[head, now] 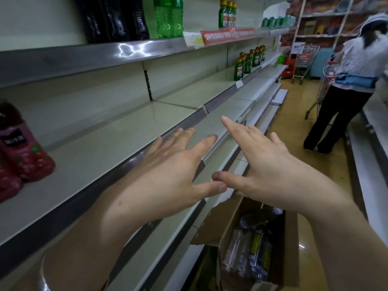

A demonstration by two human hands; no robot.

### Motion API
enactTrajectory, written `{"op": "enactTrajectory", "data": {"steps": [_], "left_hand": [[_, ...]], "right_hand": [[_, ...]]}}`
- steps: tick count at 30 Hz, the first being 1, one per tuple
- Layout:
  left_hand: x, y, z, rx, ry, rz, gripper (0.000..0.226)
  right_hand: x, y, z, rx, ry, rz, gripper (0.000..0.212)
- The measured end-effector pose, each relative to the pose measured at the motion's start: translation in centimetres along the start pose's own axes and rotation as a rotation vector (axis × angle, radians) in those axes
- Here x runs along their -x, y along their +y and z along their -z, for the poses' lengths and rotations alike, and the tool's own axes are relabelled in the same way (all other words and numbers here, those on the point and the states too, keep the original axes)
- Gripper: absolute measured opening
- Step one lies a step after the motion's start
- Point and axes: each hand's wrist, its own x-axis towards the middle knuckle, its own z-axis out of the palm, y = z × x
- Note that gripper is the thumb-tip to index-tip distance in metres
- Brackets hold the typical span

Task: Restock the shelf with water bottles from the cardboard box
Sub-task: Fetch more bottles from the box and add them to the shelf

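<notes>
**Empty hands over a bare shelf, bottles waiting below**

Both hands hover flat above the shelf (pixel 117 131), holding nothing. The left hand (pixel 168 171) and right hand (pixel 264 164) have spread, released fingers, thumbs touching. The water bottles (pixel 247 248) lie in the open cardboard box (pixel 291 248) on the floor, low and to the right. Smooth, round bottles might slip from a loose hold, and the torn box flap could snag one on the way out. The pale shelf is mostly bare, with red juice bottles (pixel 19 152) at its left end. Another person (pixel 354 80) stands down the aisle.
</notes>
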Motion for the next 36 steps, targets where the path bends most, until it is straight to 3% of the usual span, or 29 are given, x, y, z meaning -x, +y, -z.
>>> {"op": "enactTrajectory", "data": {"steps": [13, 24, 36], "left_hand": [[-2.7, 1.9, -3.5, 0.025, -0.082, -0.048, 0.085], [-5.8, 3.2, -7.6, 0.042, -0.19, -0.106, 0.086], [-10.0, 3.6, -12.0, -0.001, -0.288, -0.122, 0.088]], "right_hand": [[1.2, 4.3, -2.5, -0.043, -0.043, -0.125, 0.095], [1.3, 7.6, -5.8, -0.134, 0.05, -0.191, 0.091], [0.5, 11.2, -9.4, -0.177, -0.045, -0.267, 0.092]]}}
